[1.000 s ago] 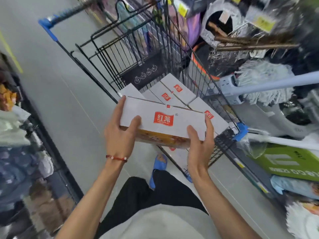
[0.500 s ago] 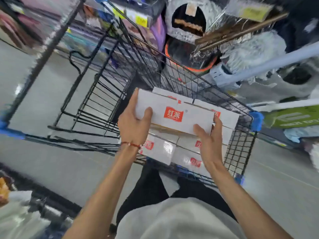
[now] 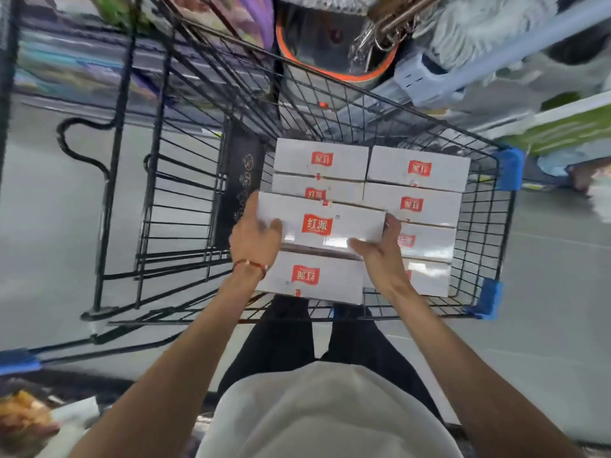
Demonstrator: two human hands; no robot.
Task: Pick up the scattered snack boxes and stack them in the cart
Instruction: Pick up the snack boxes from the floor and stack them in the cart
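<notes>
Grey aisle floor surrounds the cart (image 3: 496, 226); the box (image 3: 344, 223), held short of it a second ago, now hangs low over the stacked boxes (image 3: 416, 168) inside, left grip (image 3: 256, 238) and right grip (image 3: 380, 256) curled round its ends, so release seems next

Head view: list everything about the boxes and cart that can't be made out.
- Held box: underside hidden by its own top; both ends covered by the left hand and right hand.
- Stacked boxes: the spot beneath the held box is covered by it; any lower layers are hidden by the top layer.
- Cart: floor hidden by the boxes.
- Shelf goods: motion-blurred and cut off by the top edge.
</notes>
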